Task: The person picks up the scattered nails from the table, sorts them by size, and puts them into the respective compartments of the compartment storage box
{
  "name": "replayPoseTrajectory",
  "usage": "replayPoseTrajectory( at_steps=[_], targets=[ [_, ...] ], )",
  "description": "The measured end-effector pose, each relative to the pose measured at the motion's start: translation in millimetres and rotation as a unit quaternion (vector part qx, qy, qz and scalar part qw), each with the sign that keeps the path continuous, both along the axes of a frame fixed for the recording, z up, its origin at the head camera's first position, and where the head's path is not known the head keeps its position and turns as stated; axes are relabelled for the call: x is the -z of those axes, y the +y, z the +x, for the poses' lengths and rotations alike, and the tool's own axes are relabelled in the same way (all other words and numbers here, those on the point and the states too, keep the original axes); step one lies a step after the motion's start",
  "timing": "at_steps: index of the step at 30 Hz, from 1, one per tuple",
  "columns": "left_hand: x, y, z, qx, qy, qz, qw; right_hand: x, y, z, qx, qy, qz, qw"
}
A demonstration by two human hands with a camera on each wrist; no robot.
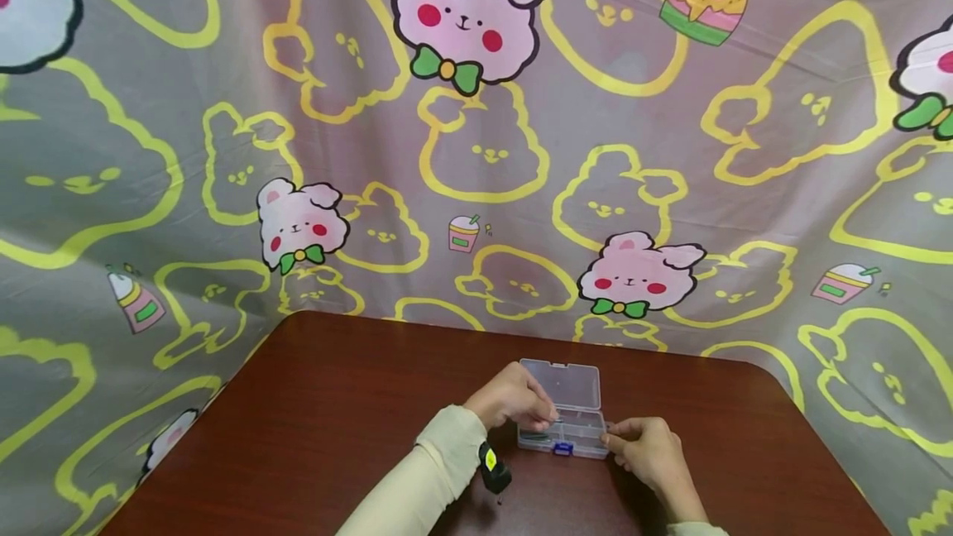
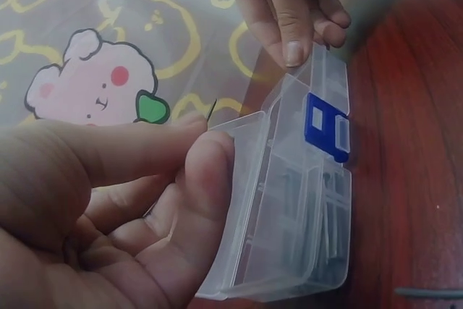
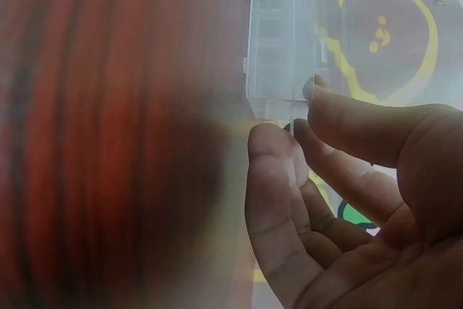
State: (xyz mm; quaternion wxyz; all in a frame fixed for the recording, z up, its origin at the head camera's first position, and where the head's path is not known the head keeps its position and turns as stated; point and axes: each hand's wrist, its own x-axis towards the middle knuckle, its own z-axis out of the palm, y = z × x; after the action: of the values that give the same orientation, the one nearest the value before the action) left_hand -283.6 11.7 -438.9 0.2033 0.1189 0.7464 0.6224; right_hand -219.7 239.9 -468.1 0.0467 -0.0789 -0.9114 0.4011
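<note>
A small clear plastic compartment box [image 1: 588, 442] with a blue latch [image 2: 327, 128] sits on the table, its clear lid [image 1: 564, 385] raised behind it. Thin metal pins or nails [image 2: 329, 226] lie in the compartment at its left end. Above that side, my left hand [image 1: 517, 398] pinches a thin dark pin-like piece [image 2: 212, 110] between thumb and forefinger; most of it is hidden by the fingertips. My right hand [image 1: 646, 449] grips the box's right end between thumb and fingers. Several other compartments show through the clear walls.
The box stands on a reddish-brown wooden table [image 1: 335, 404]. A cartoon-patterned cloth [image 1: 491, 271] hangs behind the table and along its sides. A black wrist device [image 1: 495, 470] hangs at my left cuff. A thin grey rod-like thing [image 2: 430, 293] appears low in the left wrist view.
</note>
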Motion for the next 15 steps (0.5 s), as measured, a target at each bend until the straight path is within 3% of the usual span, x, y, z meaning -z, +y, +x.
replayPoseTrajectory(
  at_steps=[15],
  targets=[
    [7.8, 26.6, 1.7, -0.009, 0.006, -0.021, 0.9997, 3.1, 0.2, -0.8, -0.001, 0.01, -0.01, 1.0]
  ],
)
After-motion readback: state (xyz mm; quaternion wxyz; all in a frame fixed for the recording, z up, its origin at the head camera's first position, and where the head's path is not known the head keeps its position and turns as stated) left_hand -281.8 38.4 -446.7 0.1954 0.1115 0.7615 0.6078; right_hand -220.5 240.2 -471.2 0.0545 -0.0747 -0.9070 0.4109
